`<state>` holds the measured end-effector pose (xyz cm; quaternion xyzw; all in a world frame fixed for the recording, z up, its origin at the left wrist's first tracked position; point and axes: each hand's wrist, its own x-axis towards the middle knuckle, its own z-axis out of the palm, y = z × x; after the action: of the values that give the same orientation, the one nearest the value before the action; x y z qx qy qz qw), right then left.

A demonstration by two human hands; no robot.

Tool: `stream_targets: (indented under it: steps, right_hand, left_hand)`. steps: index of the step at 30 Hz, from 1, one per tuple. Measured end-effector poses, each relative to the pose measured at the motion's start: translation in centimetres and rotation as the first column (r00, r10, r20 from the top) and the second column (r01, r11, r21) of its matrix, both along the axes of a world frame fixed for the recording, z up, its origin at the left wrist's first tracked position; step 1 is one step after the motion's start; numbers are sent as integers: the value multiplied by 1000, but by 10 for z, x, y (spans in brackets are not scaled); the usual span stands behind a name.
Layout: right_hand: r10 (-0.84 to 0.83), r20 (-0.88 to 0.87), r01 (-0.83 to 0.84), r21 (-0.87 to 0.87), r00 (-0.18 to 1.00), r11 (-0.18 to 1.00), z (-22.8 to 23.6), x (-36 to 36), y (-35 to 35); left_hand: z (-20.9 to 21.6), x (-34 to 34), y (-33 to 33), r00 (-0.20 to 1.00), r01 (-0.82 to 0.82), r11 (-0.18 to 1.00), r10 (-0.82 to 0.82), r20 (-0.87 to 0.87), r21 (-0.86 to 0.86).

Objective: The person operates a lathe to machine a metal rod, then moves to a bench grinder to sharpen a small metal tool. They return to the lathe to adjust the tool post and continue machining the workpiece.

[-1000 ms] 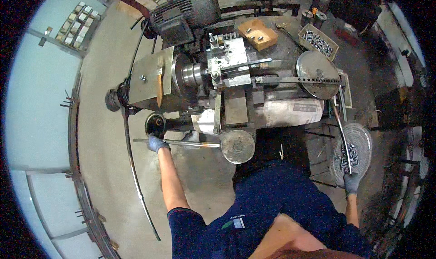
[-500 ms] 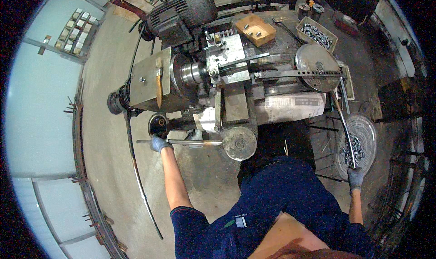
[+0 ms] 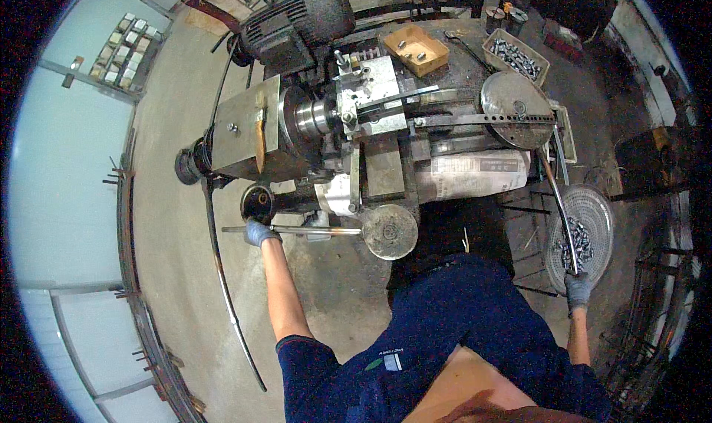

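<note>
Apparently mid-run: small grey metal cylinders lie in a round translucent mesh basket past three o'clock; which are finished and what remains cannot be established. Fingers of the right hand encircle a long, slim metal lever at three, its long axis pointing to half past five. The left hand meets a dark round handwheel at nine; its grip cannot be determined.

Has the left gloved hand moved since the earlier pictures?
No, not noticeably. Against the square metal cover carrying the wooden-handled brush, the left gloved hand keeps the same place, lower in the picture.
</note>
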<state>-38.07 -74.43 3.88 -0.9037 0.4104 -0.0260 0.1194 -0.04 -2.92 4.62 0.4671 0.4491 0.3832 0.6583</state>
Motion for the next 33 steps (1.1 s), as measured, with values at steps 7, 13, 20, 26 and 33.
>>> stream_targets:
  steps: [7, 13, 20, 26, 33]
  right_hand:
    - [-24, 1, 24, 25, 1000, 999, -8, -7, -6]
    - [38, 104, -35, -29, 994, 999, -30, -22, -15]
    - [-113, -9, 113, 140, 994, 984, -10, -11, -2]
    - [-154, -191, 185, 158, 969, 970, 15, 7, 13]
    - [-77, -83, 95, 241, 994, 966, -9, -1, -1]
  left_hand:
    - [-2, 2, -2, 987, 5, 995, 11, -159, 99]
    - [-26, 6, 21, 989, -49, 998, 55, -140, 46]
    - [-13, 7, 9, 993, -34, 999, 32, -113, -13]
    - [-4, 3, -1, 980, -15, 998, 27, -196, 59]
    - [-35, 6, 35, 1000, 14, 1000, -15, -22, -16]
